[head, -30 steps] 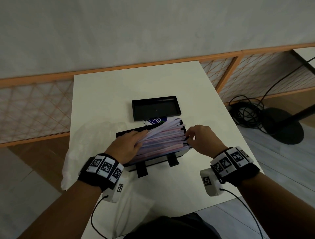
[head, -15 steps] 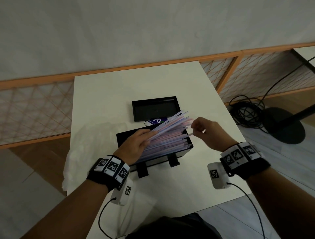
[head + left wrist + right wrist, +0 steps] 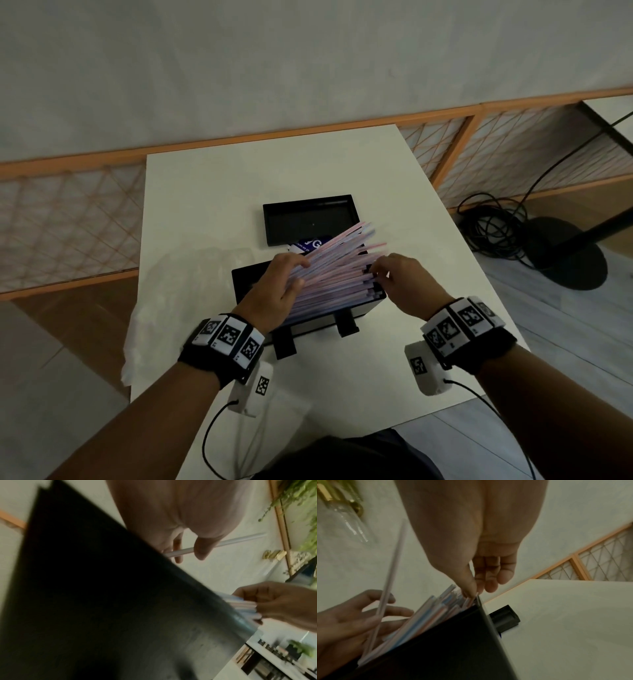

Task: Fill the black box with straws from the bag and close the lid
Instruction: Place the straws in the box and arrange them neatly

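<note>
The black box (image 3: 346,310) stands mid-table, packed with pink, blue and white straws (image 3: 337,270) whose right ends fan upward. My left hand (image 3: 279,291) lies over their left ends, with the upper straws between fingers and thumb; one straw (image 3: 240,539) runs past the thumb in the left wrist view. My right hand (image 3: 399,284) curls at the box's right edge and pinches the straw tips (image 3: 469,599). The loose black lid (image 3: 308,219) lies upturned behind the box. A clear plastic bag (image 3: 191,284) sits to the left.
A purple printed card (image 3: 311,245) lies between lid and box. Two black clips (image 3: 346,325) stick out from the box's front. The white table (image 3: 342,164) ends just right of my right wrist. Coiled cables (image 3: 493,233) and a black stand base lie on the floor at right.
The straws' right ends have risen and fanned out above the box. My right hand lifted away to the right, then came back to the straw tips. My left hand stayed on the left ends.
</note>
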Demonstrator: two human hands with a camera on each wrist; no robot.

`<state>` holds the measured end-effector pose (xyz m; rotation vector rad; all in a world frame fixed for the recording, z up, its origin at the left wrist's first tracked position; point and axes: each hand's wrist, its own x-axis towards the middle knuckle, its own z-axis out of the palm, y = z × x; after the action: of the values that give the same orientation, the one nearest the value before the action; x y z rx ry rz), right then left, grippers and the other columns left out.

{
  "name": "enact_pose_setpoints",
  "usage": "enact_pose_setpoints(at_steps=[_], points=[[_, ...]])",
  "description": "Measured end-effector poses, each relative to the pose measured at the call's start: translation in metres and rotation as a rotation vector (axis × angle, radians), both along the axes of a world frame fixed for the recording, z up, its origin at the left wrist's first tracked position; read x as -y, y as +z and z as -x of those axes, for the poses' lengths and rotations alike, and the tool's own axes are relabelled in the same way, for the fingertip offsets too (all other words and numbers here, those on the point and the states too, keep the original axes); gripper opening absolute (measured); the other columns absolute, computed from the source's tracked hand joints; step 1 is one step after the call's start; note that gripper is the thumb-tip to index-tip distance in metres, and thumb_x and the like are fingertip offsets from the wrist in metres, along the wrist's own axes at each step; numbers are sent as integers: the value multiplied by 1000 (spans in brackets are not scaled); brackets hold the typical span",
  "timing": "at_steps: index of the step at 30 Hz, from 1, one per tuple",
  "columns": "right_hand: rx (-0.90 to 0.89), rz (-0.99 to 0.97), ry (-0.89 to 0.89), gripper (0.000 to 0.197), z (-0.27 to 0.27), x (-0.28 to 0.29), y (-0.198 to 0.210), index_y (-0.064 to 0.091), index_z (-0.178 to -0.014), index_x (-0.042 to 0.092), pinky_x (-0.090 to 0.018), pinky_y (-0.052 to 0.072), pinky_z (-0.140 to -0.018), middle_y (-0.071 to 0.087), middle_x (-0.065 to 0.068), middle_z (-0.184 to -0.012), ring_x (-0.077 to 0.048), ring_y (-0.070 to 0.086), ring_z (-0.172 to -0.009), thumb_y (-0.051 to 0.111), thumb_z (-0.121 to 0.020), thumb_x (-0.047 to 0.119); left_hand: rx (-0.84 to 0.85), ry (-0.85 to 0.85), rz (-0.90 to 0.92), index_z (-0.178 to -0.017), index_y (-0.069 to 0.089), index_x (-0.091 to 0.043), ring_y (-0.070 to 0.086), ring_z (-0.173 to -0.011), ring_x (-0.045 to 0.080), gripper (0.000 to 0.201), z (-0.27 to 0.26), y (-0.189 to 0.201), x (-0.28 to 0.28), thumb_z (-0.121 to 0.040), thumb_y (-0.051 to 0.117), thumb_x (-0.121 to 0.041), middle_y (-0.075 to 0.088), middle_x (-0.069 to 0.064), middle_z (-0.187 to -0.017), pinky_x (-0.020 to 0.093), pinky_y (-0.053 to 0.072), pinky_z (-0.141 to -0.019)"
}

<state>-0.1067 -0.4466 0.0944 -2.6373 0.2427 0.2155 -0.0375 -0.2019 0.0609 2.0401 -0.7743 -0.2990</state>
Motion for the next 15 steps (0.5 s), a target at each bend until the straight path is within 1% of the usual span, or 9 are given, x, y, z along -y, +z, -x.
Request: enact_pose_setpoints(at_steps=[2, 4, 6, 7, 8, 10, 12, 13, 15], points=[[104, 58, -58, 23, 1, -1, 6, 60, -101, 8, -33, 46, -75, 62, -13, -101, -33, 60, -91, 53, -81, 0, -13, 14, -95, -118, 49, -17, 46, -110, 8, 24, 1, -7, -3, -94, 46, -13, 44, -4, -119, 24, 39, -98], [386, 27, -144, 31, 2, -7, 20, 57, -106, 5, -35, 45, -77, 58, -15, -108, -32, 56, -93, 51, -77, -4, 8, 35, -143, -118, 51, -15, 48, -107, 12, 26, 1, -11, -6, -94, 46, -9, 48, 1, -119, 31, 42, -99], [618, -59, -120, 40, 0, -23, 37, 54, -115, 5, -33, 43, -89, 52, -14, -119, -26, 50, -105, 47, -76, 0, 25, 40, -177, -121, 53, -14, 50, -108, 18, 29, -1, -10, -5, -94, 45, -9, 49, 6, -120, 34, 43, -99], [635, -50, -37, 45, -2, -32, 43, 52, -122, 7, -31, 38, -97, 50, -14, -127, -24, 45, -114, 46, -78, 4, 36, 37, -207, -122, 54, -14, 50, -110, 21, 30, -1, -10, -4, -94, 44, -9, 49, 7, -121, 34, 43, -99], [580, -5, 74, 49, -4, -40, 45, 48, -130, 10, -31, 30, -105, 44, -13, -137, -23, 38, -126, 45, -81, 11, 47, 34, -244, -124, 54, -13, 49, -111, 23, 32, -2, -9, -3, -94, 44, -9, 50, 8, -121, 35, 43, -99], [291, 162, 269, 56, -10, -50, 37, 30, -145, 20, -35, 13, -114, 22, -10, -155, -24, 16, -144, 43, -92, 30, 59, 33, -294, -127, 52, -13, 48, -114, 24, 35, -3, -3, -2, -93, 46, -11, 51, 9, -123, 34, 41, -100], [7, 313, 351, 66, -16, -52, 20, 12, -150, 22, -40, 3, -118, 4, -7, -160, -25, -1, -147, 37, -95, 47, 54, 39, -302, -130, 48, -14, 48, -117, 22, 38, -2, 3, -3, -92, 48, -15, 50, 7, -125, 34, 41, -102], [-68, 338, 367, 70, -18, -52, 12, 9, -150, 19, -42, 2, -119, 3, -7, -160, -25, -2, -147, 37, -94, 51, 43, 49, -302, -130, 45, -14, 49, -116, 22, 39, -2, 6, -4, -91, 50, -17, 50, 7, -125, 34, 42, -100], [-105, 286, 380, 74, -20, -52, 1, 12, -149, 14, -44, 6, -120, 10, -8, -158, -25, 5, -147, 42, -92, 51, 11, 73, -322, -131, 40, -14, 51, -112, 22, 44, -2, 11, -8, -90, 53, -20, 50, 7, -124, 33, 43, -97]])
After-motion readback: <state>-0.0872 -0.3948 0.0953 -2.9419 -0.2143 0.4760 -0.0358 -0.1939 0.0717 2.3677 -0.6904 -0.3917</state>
